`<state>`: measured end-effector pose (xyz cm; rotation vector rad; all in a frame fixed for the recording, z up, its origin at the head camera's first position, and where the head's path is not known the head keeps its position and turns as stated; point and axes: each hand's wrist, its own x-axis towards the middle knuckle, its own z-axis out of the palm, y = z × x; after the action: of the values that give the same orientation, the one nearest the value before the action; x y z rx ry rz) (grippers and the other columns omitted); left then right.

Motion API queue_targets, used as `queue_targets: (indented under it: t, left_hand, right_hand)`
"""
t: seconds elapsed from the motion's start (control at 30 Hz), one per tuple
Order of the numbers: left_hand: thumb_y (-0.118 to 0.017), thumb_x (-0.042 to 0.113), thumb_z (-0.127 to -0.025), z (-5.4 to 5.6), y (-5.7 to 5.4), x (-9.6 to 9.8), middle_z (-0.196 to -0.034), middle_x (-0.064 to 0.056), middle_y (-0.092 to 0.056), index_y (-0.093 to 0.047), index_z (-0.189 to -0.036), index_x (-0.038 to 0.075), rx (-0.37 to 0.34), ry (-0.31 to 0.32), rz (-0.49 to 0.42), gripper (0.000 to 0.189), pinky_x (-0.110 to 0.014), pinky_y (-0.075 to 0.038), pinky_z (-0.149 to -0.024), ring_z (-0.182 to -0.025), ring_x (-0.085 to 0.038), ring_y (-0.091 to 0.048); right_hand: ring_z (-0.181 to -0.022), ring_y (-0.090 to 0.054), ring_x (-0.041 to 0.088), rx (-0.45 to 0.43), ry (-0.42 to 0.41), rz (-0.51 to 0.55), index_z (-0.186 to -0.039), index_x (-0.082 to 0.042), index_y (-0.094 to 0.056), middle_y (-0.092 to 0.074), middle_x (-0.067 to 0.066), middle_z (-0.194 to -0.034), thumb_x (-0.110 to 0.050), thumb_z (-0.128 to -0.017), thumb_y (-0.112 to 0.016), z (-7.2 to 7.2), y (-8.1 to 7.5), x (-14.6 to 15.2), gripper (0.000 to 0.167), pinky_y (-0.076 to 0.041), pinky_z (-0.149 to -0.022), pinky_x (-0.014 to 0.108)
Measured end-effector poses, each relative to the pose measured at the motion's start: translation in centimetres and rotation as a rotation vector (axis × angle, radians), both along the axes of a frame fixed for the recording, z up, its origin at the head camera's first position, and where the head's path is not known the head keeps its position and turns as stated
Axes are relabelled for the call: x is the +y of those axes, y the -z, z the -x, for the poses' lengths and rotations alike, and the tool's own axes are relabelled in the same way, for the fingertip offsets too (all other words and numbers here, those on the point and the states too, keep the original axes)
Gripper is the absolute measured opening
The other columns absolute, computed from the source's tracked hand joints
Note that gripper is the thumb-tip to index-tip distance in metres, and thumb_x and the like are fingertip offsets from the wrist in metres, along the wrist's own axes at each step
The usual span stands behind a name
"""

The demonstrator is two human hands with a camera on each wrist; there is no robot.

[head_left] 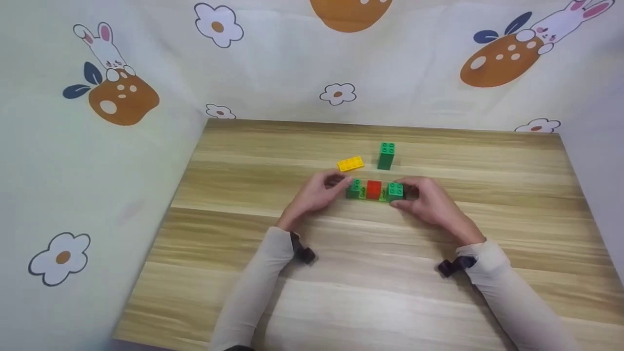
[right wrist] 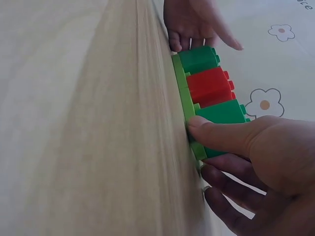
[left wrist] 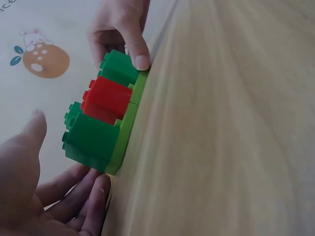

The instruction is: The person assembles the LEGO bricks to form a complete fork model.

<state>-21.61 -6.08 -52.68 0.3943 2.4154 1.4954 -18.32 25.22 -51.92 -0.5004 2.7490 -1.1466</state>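
I find the red block (head_left: 374, 190) mid-row on a lime base (left wrist: 127, 125), which lies on the bench (head_left: 365, 282); a seam crosses the base beneath the red block. The left green block (head_left: 354, 193) stands on the base to the left of the red block, the right green block (head_left: 395, 191) to its right. A narrow gap with lime studs parts each from the red block.

Right hand (head_left: 431, 200), right of the red block: grip pinching the right green block. My right wrist feed shows the thumb low on the near face, against the base edge as well, with fingers round the other side.

Left hand (head_left: 317, 192), left of the red block: grip spread, pinching nothing. The thumb stands raised and apart from the left green block; the fingers lie low beside that end of the base. Contact there seems likely, but the left wrist feed is too dim for me to certify it.

Other items noted: a yellow plate (head_left: 350, 164) lies beyond the red block and to its left, studs up. A green tower (head_left: 386, 157) stands upright beyond the red block, slightly to its right. Farther beyond hangs a printed cloth (head_left: 273, 58).
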Motion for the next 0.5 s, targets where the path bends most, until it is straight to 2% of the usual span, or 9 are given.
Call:
queue_targets:
  t: [0.13,0.23,0.33,0.43,0.5]
  left_hand:
    - [-0.065,0.045,-0.109,0.4,-0.3,0.4,-0.119,-0.004,-0.079,-0.076,-0.125,0.012,0.0,-0.065,-0.075,0.038,-0.038,-0.058,-0.108,-0.112,-0.019,-0.072]
    - [-0.07,0.032,-0.108,0.8,-0.4,0.7,-0.119,-0.007,-0.078,-0.075,-0.124,0.009,0.03,-0.112,-0.113,0.029,-0.037,-0.059,-0.108,-0.112,-0.021,-0.073]
    - [-0.072,0.02,-0.105,1.1,-0.5,1.0,-0.12,-0.011,-0.078,-0.075,-0.125,0.004,0.063,-0.131,-0.142,0.026,-0.036,-0.06,-0.107,-0.113,-0.023,-0.074]
    - [-0.073,0.016,-0.104,1.3,-0.9,1.2,-0.12,-0.01,-0.078,-0.073,-0.128,0.002,0.096,-0.134,-0.126,0.027,-0.033,-0.061,-0.105,-0.112,-0.022,-0.074]
    - [-0.075,0.015,-0.103,1.6,-1.2,1.3,-0.121,-0.008,-0.077,-0.073,-0.13,0.003,0.121,-0.146,-0.07,0.029,-0.032,-0.061,-0.103,-0.112,-0.02,-0.073]
  right_hand:
    - [-0.1,-0.073,0.023,-0.017,-0.001,0.007,-0.126,-0.013,-0.08,-0.082,0.006,-0.116,-0.017,-0.087,-0.092,0.2,0.1,0.0,0.041,-0.061,-0.092,0.046]
    - [-0.1,-0.074,0.023,-0.029,-0.003,0.014,-0.126,-0.014,-0.08,-0.082,0.006,-0.115,-0.018,-0.087,-0.092,0.2,0.2,0.0,0.041,-0.061,-0.092,0.046]
    - [-0.1,-0.074,0.024,-0.03,-0.002,0.017,-0.126,-0.014,-0.08,-0.082,0.006,-0.116,-0.018,-0.087,-0.093,0.2,0.2,0.0,0.041,-0.062,-0.092,0.046]
    - [-0.101,-0.074,0.023,-0.028,0.005,0.015,-0.127,-0.014,-0.08,-0.082,0.006,-0.116,-0.019,-0.087,-0.093,0.2,0.2,0.0,0.042,-0.061,-0.092,0.046]
    - [-0.101,-0.074,0.023,-0.031,0.008,0.013,-0.127,-0.015,-0.08,-0.082,0.005,-0.117,-0.02,-0.087,-0.092,0.1,0.1,0.1,0.042,-0.062,-0.093,0.046]
